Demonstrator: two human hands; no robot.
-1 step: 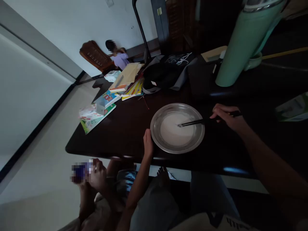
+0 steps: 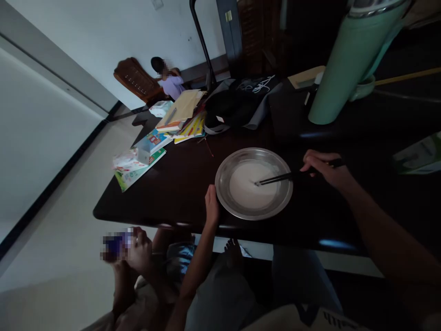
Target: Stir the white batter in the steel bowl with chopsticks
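Observation:
A round metal bowl (image 2: 222, 195) stands on the dark table near its front edge. Whitish batter-like liquid (image 2: 255, 197) fills its bottom. My left hand (image 2: 212, 204) grips the bowl's left side at the rim; part of its fingers is hidden. In my right hand (image 2: 322, 166), to the right of the bowl, is a pair of black chopsticks (image 2: 279, 178). They slant down leftward over the bowl's rim, and their tips dip into the liquid.
A tall green thermos (image 2: 347, 69) rises at the back right. Books (image 2: 182, 115), a tissue pack (image 2: 131, 159) and a black bag (image 2: 237, 105) lie at the back left. Another person's hands (image 2: 138, 250) hold a blurred object beside me. Someone sits near a wooden chair (image 2: 136, 80).
The chopstick tips have shifted slightly toward me in the liquid. My left hand and the bowl stay in place.

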